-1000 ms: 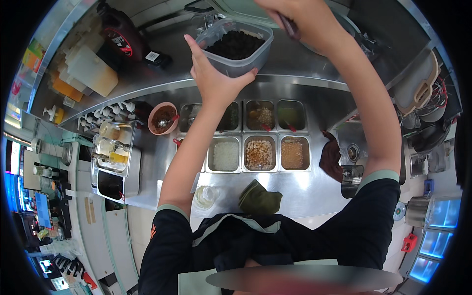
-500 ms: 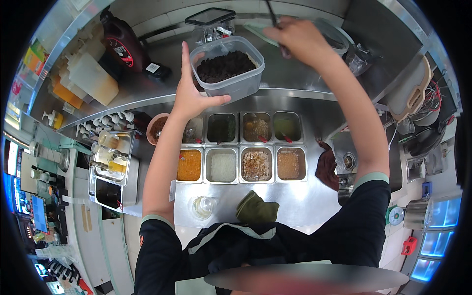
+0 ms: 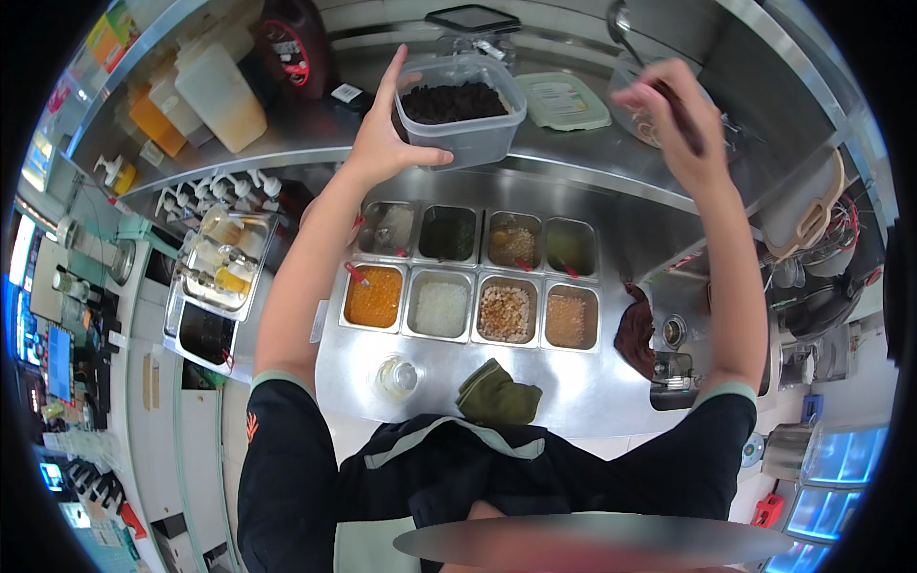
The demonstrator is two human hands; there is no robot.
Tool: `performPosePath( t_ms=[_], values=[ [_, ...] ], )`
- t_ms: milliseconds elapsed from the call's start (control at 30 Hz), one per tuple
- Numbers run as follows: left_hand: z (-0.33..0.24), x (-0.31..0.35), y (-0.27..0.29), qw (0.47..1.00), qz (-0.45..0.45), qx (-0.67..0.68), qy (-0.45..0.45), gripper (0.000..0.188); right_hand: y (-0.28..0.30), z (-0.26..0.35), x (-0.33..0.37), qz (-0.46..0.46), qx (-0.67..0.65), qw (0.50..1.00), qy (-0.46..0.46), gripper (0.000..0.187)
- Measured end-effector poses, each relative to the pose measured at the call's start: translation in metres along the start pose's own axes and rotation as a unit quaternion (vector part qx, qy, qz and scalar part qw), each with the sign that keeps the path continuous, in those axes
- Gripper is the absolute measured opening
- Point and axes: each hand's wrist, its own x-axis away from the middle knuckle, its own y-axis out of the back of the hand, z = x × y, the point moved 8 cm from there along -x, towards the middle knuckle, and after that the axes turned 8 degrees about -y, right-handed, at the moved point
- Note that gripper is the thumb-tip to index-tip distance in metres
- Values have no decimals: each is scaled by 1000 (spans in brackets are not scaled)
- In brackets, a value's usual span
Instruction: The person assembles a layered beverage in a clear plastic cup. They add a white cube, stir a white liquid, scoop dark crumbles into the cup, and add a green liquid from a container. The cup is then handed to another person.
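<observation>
On the raised steel shelf [image 3: 559, 141], near its front edge, is one clear tub [image 3: 468, 143] with dark crumbs [image 3: 449, 103] inside; whether it rests fully there or is lifted a little, I cannot tell. The left hand [image 3: 382, 138] is the nearer one and touches it: the thumb is pressed on the front wall and the fingers stretch up along the left side, so the hand holds this corner. The tub's long axis goes from left to right. The right hand [image 3: 678, 119] is closed around the dark handle of one ladle [image 3: 619, 19], whose bowl points away from the person and somewhat to the left. From this hand, the tub lies to the left, well apart, with one pale green lid [image 3: 565, 101] between. Behind the right hand is one clear container [image 3: 626, 72], partly hidden. Below, the table [image 3: 583, 380] carries eight metal pans [image 3: 439, 304], in two rows of four, one clear jar [image 3: 397, 377] and one green cloth [image 3: 499, 393].
</observation>
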Motion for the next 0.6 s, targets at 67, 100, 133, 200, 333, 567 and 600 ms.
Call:
performPosePath(
  t_ms=[67, 100, 133, 200, 333, 567, 600],
  values=[
    [-13, 22, 17, 1000, -2, 1, 1, 128, -1, 34, 21, 42, 22, 998, -42, 7],
    [-26, 32, 23, 1000, 5, -10, -19, 128, -4, 58, 32, 49, -53, 997, -5, 6],
    [-39, 46, 30, 999, 14, -19, -35, 127, -6, 82, 43, 57, -130, 990, 28, 6],
    [-56, 74, 41, 996, 39, -45, -61, 125, -19, 120, 56, 141, -123, 982, -1, 23],
    [-67, 157, 56, 996, 50, -76, -3, 122, -79, 145, 71, 255, -214, 938, -96, 62],
    [-73, 250, 72, 998, 19, -24, 45, 133, -191, 179, 127, 257, -19, 966, -8, 50],
    [-73, 259, 74, 998, 20, -2, 65, 133, -203, 189, 142, 289, 17, 951, 106, 47]
  ],
)
